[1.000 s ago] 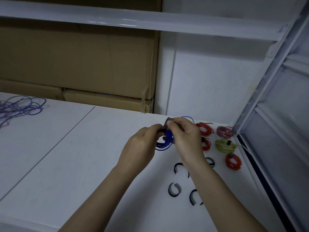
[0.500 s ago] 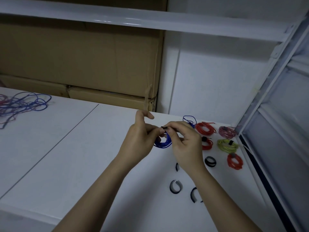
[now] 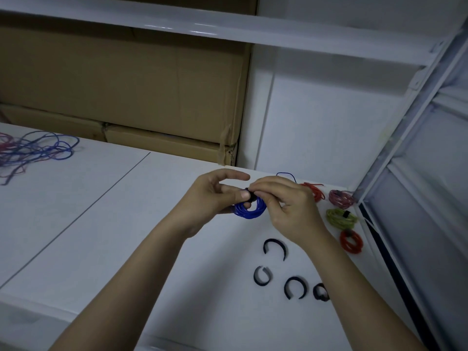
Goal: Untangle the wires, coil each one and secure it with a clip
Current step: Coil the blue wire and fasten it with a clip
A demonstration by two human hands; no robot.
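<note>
Above the white counter point(image 3: 106, 224), near its far right corner, I hold the blue wire coil point(image 3: 249, 211) between both hands. My left hand point(image 3: 212, 196) pinches the coil's left side with thumb and curled fingers, while its forefinger sticks out straight over the top. My right hand point(image 3: 288, 206) has its fingers curled round the coil's upper right edge, pinching a black clip point(image 3: 249, 193) that sits on the top of the coil. A loose blue end point(image 3: 286, 174) loops up behind my right knuckles. To the right lie finished coils: a red one point(image 3: 315, 191) partly hidden by my hand, a pink one point(image 3: 341, 198), a yellow-green one point(image 3: 340, 219) with a black clip across it, and another red one point(image 3: 350, 241). Four open black clips point(image 3: 274, 248) rest on the counter below my hands. Far left, a tangle of blue and pink wires point(image 3: 35, 150) lies well apart.
</note>
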